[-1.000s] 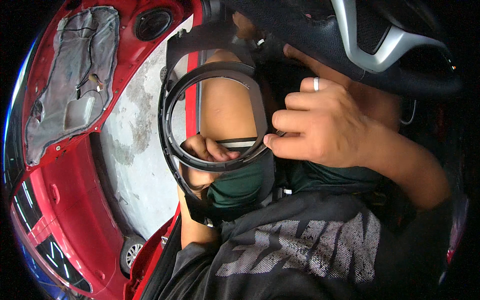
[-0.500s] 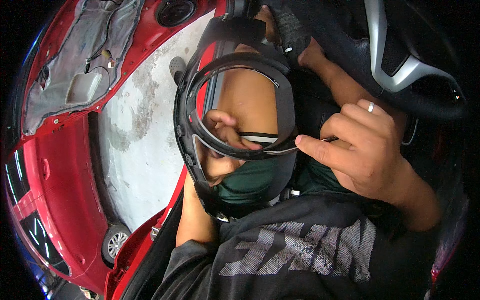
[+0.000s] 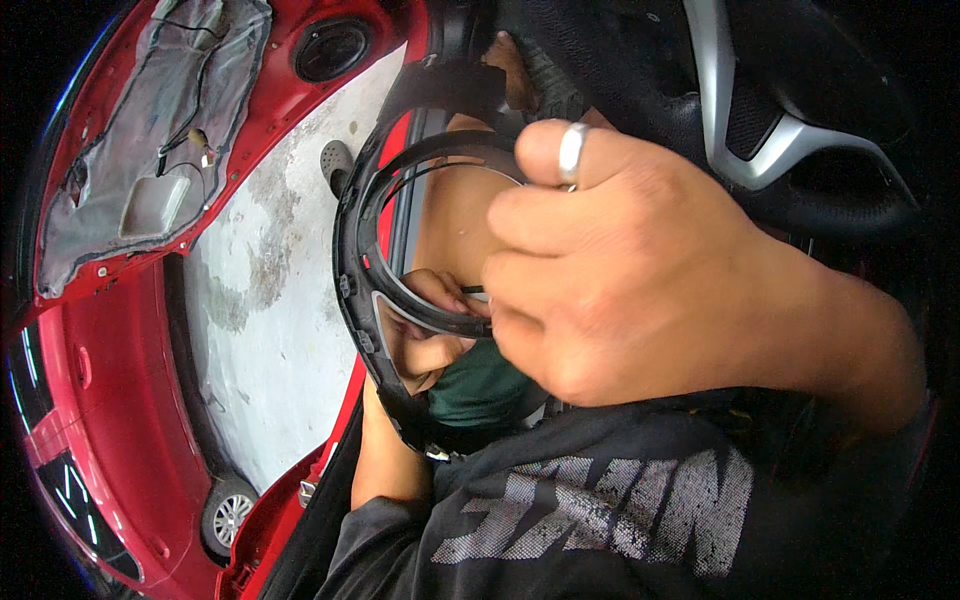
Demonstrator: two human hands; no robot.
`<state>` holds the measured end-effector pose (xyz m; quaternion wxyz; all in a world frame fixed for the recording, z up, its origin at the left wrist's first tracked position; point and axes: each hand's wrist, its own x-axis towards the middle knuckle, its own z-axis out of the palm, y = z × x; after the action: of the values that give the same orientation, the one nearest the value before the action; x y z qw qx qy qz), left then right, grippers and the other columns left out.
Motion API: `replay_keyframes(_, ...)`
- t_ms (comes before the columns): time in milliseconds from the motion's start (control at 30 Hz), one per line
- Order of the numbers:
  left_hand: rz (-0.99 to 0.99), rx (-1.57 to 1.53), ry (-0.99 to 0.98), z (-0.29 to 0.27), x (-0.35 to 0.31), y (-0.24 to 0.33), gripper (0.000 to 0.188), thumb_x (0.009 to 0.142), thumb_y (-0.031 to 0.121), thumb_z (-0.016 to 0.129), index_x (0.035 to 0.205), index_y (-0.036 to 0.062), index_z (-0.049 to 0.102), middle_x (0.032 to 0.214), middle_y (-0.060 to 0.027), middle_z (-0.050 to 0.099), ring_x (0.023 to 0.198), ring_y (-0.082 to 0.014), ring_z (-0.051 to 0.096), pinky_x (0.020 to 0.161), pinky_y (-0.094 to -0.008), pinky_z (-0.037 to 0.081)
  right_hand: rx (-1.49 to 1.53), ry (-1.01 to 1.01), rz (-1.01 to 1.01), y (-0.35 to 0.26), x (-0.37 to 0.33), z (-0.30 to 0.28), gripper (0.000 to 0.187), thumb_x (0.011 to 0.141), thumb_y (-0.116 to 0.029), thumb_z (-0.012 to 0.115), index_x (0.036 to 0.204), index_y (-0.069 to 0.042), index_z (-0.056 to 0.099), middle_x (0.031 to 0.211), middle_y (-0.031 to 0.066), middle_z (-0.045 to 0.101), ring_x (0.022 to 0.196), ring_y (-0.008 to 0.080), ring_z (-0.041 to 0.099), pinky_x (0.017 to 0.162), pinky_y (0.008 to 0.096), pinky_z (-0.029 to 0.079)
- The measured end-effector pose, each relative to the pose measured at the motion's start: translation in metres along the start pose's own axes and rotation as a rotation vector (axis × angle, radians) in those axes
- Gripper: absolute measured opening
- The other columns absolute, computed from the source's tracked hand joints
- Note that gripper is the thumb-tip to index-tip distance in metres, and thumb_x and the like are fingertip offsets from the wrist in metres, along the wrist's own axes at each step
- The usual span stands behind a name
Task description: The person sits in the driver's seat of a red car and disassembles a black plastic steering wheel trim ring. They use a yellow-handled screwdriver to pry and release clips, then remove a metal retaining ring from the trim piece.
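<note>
A black plastic gauge-cluster cover (image 3: 352,300) with a clear window and a round raised ring (image 3: 372,225) stands tilted over my lap. Behind its window, my left hand (image 3: 430,352) is closed on the lower rim of the ring, thumb and fingers seen through the clear plastic. My right hand (image 3: 630,270), with a silver band (image 3: 571,152) on one finger, is closed in front of the cover's right part. It looks close to the camera and hides that side. Its fingertips face away, so I cannot see what is between them.
A steering wheel with silver trim (image 3: 725,110) is at the upper right. On the left stands an open red car door (image 3: 290,120) with a grey lining sheet (image 3: 205,95) and a round speaker (image 3: 332,50). Beyond are concrete floor (image 3: 260,300), a grey clog (image 3: 337,160) and a red car (image 3: 125,370).
My right hand has moved left and up, closer to the camera, now covering the cover's right side. The thin dark strip at its fingers is now hidden. My left hand keeps its grip.
</note>
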<state>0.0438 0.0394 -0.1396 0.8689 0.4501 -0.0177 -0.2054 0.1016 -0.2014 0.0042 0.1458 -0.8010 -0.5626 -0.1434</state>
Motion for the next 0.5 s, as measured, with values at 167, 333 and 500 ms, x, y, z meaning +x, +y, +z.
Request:
replay_keyframes(167,-0.062,0.057,0.025,-0.014,-0.002,-0.004,0.038,0.063,-0.014,0.075,0.097,-0.0015,0.064,0.095,-0.0168,0.072,0.089,-0.026,0.074,0.082,-0.0328,0.059,-0.015,-0.071,-0.068,-0.001,0.004,0.004,0.006,0.056,-0.014,0.065,0.059,-0.009,0.066,0.065,-0.0036,0.054,0.074,0.0151,0.056,0.083,0.0309,0.051)
replay_keyframes(333,-0.002,0.064,-0.059,-0.02,0.0,-0.009,0.039,0.062,-0.012,0.077,0.098,-0.0014,0.066,0.095,-0.0139,0.073,0.092,-0.022,0.072,0.085,-0.0353,0.057,-0.128,-0.245,-0.19,0.0,0.012,-0.007,0.006,0.07,-0.009,0.066,0.072,-0.006,0.07,0.067,-0.0013,0.058,0.077,0.0159,0.059,0.086,0.0264,0.052)
replay_keyframes(500,0.024,0.0,-0.163,-0.02,0.008,-0.011,0.036,0.064,-0.012,0.076,0.097,-0.0018,0.066,0.095,-0.0137,0.071,0.096,-0.0251,0.072,0.088,-0.0394,0.056,-0.249,-0.323,-0.333,-0.01,0.014,-0.019,0.021,0.088,-0.015,0.062,0.074,-0.011,0.077,0.071,0.002,0.072,0.071,0.0173,0.066,0.087,0.0342,0.046)
